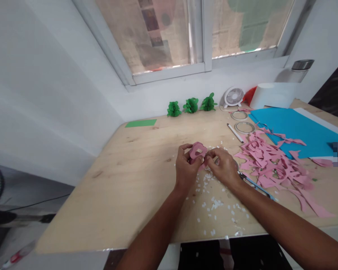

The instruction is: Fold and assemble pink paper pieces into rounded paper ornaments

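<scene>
My left hand is closed around a pink paper flower with scalloped petals and an opening in its middle, held above the wooden table. At the flower's right edge, my right hand has its thumb and fingertips pinched together; whatever lies between them is too small to make out. Little white bits are scattered over the wood under and in front of both hands. Scissors with bluish handles lie beside my right wrist, partly hidden by it.
Pink paper scraps are heaped at the right, near blue sheets, a white pen and tape rolls. Along the wall stand green paper shapes and a small white fan. A green strip lies at the back left.
</scene>
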The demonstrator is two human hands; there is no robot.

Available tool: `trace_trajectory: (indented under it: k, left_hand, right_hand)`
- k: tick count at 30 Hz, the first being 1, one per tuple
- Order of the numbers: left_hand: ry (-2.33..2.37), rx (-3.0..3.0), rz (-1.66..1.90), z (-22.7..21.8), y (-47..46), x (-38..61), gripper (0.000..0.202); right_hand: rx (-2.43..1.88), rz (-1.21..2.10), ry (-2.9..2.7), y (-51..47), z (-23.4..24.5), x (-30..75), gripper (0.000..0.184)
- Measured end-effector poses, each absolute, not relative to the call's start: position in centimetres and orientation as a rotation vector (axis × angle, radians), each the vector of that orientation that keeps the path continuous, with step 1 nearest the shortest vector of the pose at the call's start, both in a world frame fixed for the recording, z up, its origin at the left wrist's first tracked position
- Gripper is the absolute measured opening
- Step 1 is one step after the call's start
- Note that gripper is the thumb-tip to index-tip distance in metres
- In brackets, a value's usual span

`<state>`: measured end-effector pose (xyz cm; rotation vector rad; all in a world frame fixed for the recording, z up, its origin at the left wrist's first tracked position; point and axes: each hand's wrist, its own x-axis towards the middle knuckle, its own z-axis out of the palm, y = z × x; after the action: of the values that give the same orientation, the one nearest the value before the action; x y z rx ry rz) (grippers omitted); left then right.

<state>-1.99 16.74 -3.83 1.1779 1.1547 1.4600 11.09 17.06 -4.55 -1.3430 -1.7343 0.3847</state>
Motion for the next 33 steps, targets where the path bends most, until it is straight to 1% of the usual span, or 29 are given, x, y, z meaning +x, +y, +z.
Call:
trace_trajectory:
  k: [7, 18, 23, 33]
  left_hand:
    - [1.216, 1.198, 1.517, -4.07, 16.61, -1.75, 0.045]
    - [1.292, 1.326, 1.501, -4.22, 16.31, -1.51, 0.041]
    - [1.287, 1.285, 1.502, -4.38, 16.34, -1.44, 0.043]
    - [1.341, 1.332, 1.466, -4.24, 16.45, -1.27, 0.043]
  right_hand:
    - [-1.346, 0.273, -1.804, 17.08, -4.98, 11.06, 0.011]
    - [-1.397, 0.160, -1.846, 17.28, -5.23, 11.22, 0.012]
    - [-1.388, 0.160, -1.869, 17.24, -5.08, 11.18, 0.014]
    - [-1.369, 0.121, -1.824, 17.06, -4.90, 10.94, 0.011]
